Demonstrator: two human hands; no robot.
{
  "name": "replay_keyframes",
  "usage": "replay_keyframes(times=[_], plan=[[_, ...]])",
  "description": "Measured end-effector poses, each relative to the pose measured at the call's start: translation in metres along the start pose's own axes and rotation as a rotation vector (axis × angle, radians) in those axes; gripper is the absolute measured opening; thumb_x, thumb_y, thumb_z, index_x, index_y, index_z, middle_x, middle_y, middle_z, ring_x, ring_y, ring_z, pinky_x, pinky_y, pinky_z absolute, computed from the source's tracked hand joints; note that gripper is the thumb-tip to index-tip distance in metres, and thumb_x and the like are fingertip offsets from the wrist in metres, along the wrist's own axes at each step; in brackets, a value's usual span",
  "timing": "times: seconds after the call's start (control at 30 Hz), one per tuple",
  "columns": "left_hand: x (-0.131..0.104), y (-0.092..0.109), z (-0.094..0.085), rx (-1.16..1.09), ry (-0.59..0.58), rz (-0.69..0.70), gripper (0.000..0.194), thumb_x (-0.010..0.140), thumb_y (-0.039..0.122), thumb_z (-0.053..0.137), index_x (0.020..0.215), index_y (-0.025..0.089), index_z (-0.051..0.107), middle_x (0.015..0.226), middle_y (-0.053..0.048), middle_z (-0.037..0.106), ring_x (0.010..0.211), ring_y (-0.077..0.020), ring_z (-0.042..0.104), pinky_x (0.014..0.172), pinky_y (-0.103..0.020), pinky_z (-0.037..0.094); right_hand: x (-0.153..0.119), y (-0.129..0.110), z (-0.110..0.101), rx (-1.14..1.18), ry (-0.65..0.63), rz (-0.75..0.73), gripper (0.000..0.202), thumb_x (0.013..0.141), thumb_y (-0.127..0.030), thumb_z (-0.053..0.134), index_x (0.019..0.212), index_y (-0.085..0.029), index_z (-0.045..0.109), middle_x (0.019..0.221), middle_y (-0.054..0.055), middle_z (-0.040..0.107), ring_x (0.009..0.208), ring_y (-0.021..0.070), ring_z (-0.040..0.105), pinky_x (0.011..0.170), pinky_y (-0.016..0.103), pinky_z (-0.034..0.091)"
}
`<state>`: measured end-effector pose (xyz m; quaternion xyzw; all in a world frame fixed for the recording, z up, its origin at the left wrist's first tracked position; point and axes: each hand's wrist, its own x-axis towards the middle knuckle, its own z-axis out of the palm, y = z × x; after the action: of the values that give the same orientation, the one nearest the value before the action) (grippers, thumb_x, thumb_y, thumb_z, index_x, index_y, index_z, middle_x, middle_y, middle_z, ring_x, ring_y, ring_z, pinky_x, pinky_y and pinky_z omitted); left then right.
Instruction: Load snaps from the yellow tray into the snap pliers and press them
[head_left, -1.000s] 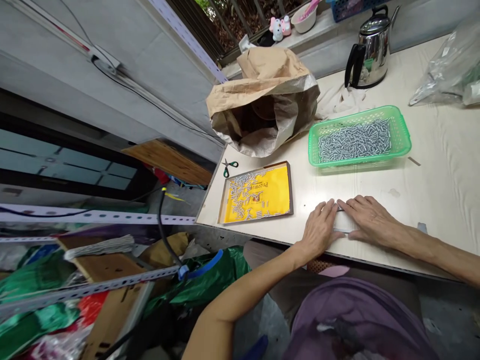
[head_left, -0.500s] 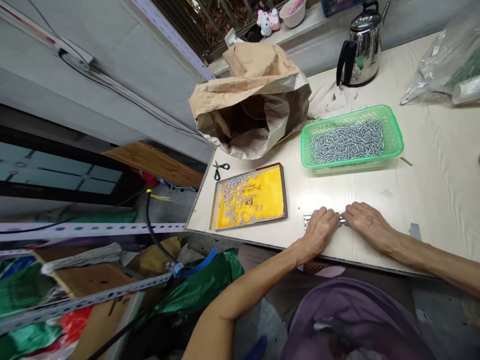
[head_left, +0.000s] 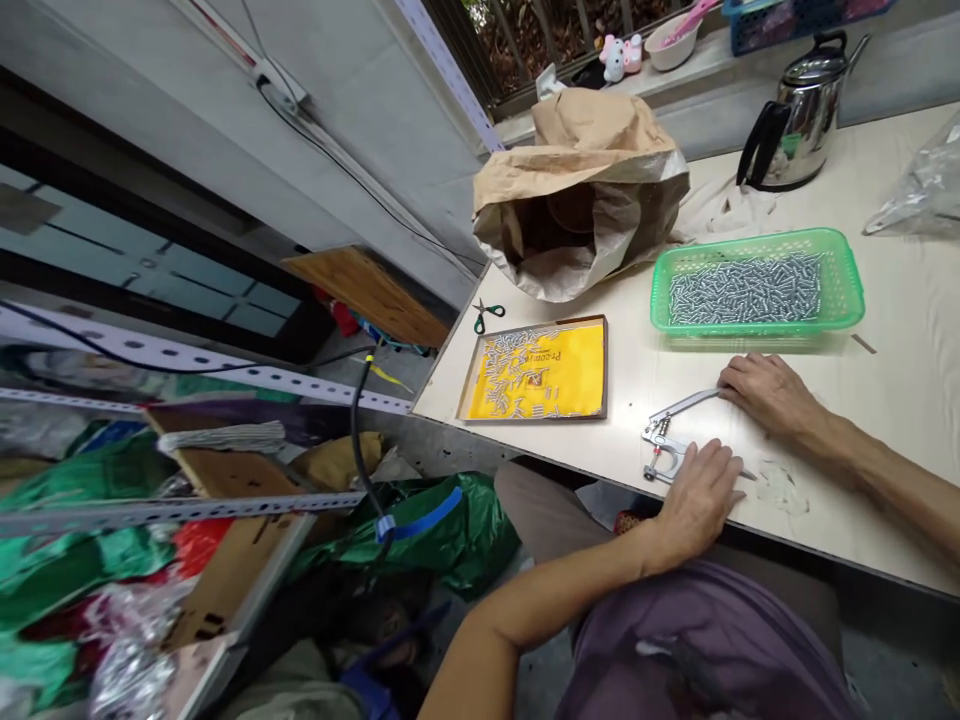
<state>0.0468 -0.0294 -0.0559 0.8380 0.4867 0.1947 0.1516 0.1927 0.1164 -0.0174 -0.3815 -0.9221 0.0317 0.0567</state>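
A pair of silver snap pliers (head_left: 661, 446) with a coil spring and a small red part lies on the table, its two handles spread apart. My left hand (head_left: 697, 497) is laid over the lower handle, fingers curled onto it; the pointed handle end sticks out past them. At the tip of the upper handle is my right hand (head_left: 769, 393), its bent fingers closed on that end. Nothing can be made out in the jaws. Beyond my hands sits a green plastic basket (head_left: 759, 328) holding many short silver metal pins (head_left: 742, 290).
Left of the pliers is a shallow tray (head_left: 605, 370) with a yellow sheet (head_left: 581, 355) and scattered silver pins. Behind it lie green-handled scissors (head_left: 489, 314) and an open brown paper bag (head_left: 581, 170). A steel kettle (head_left: 806, 120) stands at the back, near a clear plastic bag (head_left: 919, 190).
My hands were close together over the pliers, mostly covering them. Now the right hand is farther back and the handles are spread. The whole view has shifted.
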Motion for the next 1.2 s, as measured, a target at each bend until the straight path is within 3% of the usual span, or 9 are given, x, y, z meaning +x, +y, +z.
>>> replay_keyframes(times=[0.1,0.33,0.53,0.63,0.77,0.87,0.97,1.07,1.2], plan=[[0.003,0.003,-0.006,-0.015,0.03,0.005,0.038,0.097,0.029,0.038,0.13,0.011,0.048,0.13,-0.018,0.056,0.134,-0.0286,0.043,0.109,-0.052,0.04,0.011,-0.024,-0.012,0.008,-0.03,-0.02,0.019,0.089,-0.014,0.046,0.086,-0.018,0.065,0.087,0.009,0.063,0.081,0.0216,0.05,0.069,0.033,0.031],[-0.036,-0.014,-0.035,-0.001,0.025,0.205,0.025,0.095,0.026,0.044,0.098,0.018,0.067,0.091,-0.009,0.068,0.093,-0.0185,0.063,0.088,-0.033,0.053,0.017,-0.086,0.002,0.116,-0.006,-0.582,0.013,0.081,-0.015,0.064,0.071,-0.023,0.068,0.09,0.004,0.064,0.098,0.0227,0.051,0.073,0.033,0.035],[-0.057,-0.105,-0.124,0.309,0.327,-0.465,0.021,0.094,0.023,0.047,0.092,0.015,0.067,0.089,-0.009,0.066,0.084,-0.0195,0.058,0.079,-0.036,0.05,0.031,-0.094,0.031,0.072,0.147,-0.645,0.026,0.083,-0.002,0.05,0.068,-0.02,0.061,0.079,0.003,0.062,0.084,0.0182,0.054,0.067,0.032,0.036],[-0.046,-0.146,-0.151,0.351,0.27,-0.676,0.016,0.091,0.023,0.055,0.086,0.015,0.068,0.085,-0.008,0.065,0.087,-0.0205,0.056,0.081,-0.036,0.047,0.033,-0.096,0.017,0.196,0.147,-0.588,0.032,0.086,-0.001,0.037,0.073,-0.022,0.059,0.077,0.003,0.061,0.074,0.0163,0.053,0.068,0.032,0.039],[-0.025,-0.172,-0.151,0.376,0.089,-0.701,0.017,0.088,0.022,0.058,0.077,0.015,0.07,0.083,-0.008,0.064,0.091,-0.0215,0.055,0.082,-0.034,0.046,0.041,-0.069,-0.033,0.39,0.217,-0.38,0.027,0.095,-0.02,0.033,0.088,-0.023,0.059,0.082,0.005,0.064,0.077,0.019,0.057,0.072,0.035,0.044],[-0.012,-0.178,-0.148,0.416,-0.002,-0.709,0.015,0.085,0.019,0.059,0.075,0.015,0.07,0.084,-0.009,0.064,0.093,-0.0219,0.055,0.083,-0.033,0.046,0.044,-0.03,-0.07,0.212,0.366,-0.088,0.027,0.095,-0.026,0.035,0.095,-0.02,0.061,0.089,0.011,0.065,0.088,0.0271,0.059,0.079,0.043,0.044],[-0.005,-0.177,-0.152,0.418,-0.017,-0.714,0.015,0.084,0.013,0.058,0.074,0.014,0.07,0.084,-0.01,0.066,0.093,-0.0229,0.056,0.082,-0.032,0.046,0.029,-0.003,-0.082,-0.039,0.302,0.207,0.029,0.092,-0.02,0.034,0.099,-0.013,0.062,0.088,0.017,0.063,0.084,0.0323,0.059,0.07,0.046,0.045],[-0.005,-0.163,-0.154,0.342,0.045,-0.69,0.015,0.083,0.01,0.056,0.076,0.014,0.07,0.084,-0.01,0.067,0.09,-0.0223,0.057,0.079,-0.031,0.045,-0.003,-0.012,-0.063,0.151,0.134,0.134,0.028,0.092,-0.019,0.035,0.101,-0.015,0.061,0.091,0.013,0.063,0.08,0.0246,0.062,0.065,0.036,0.049],[-0.007,-0.129,-0.144,0.036,0.104,-0.648,0.013,0.084,0.019,0.058,0.082,0.018,0.071,0.082,-0.004,0.07,0.075,-0.0158,0.06,0.072,-0.027,0.046,-0.043,-0.058,-0.024,0.439,-0.011,-0.027,0.023,0.095,-0.024,0.037,0.101,-0.021,0.059,0.088,0.005,0.06,0.074,0.0163,0.062,0.062,0.027,0.05]])
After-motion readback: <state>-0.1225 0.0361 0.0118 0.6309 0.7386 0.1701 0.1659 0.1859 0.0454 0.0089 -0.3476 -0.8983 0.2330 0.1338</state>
